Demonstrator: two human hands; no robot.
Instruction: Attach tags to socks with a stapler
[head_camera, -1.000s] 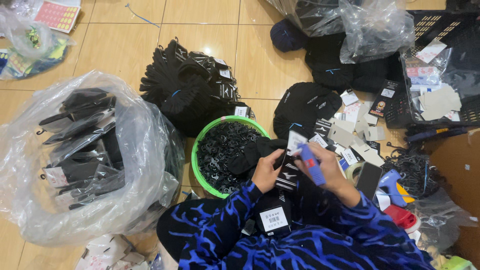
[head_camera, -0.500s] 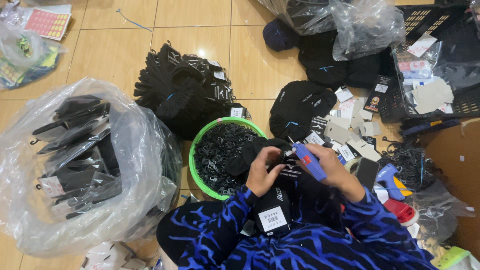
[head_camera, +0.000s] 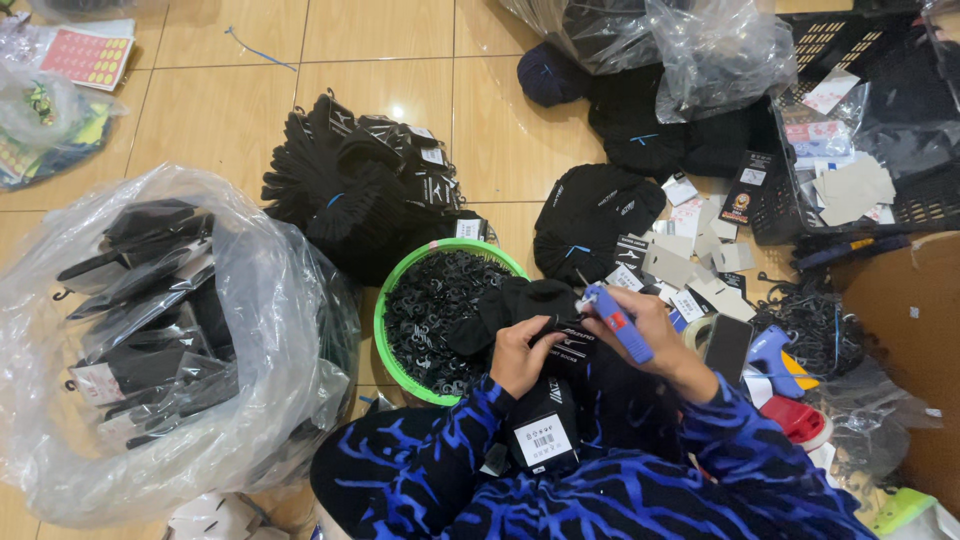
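Note:
My left hand (head_camera: 522, 355) grips a pair of black socks (head_camera: 520, 305) with a black card label, held over my lap beside a green basket (head_camera: 400, 290). My right hand (head_camera: 650, 335) holds a blue tagging gun (head_camera: 615, 318), its needle tip pointing up-left at the top of the label. The two hands almost touch. More labelled black socks (head_camera: 545, 435) lie on my lap below the hands, against my blue patterned sleeves.
The green basket holds several small black plastic hooks. A large clear bag of packed black socks (head_camera: 150, 330) sits at left. Piles of black socks (head_camera: 360, 190) and loose card labels (head_camera: 690, 260) lie on the tiled floor; black crates (head_camera: 880, 130) stand at right.
The view has shifted slightly. My right hand has tilted the blue tagging gun toward the label, and both hands stay close together on the socks.

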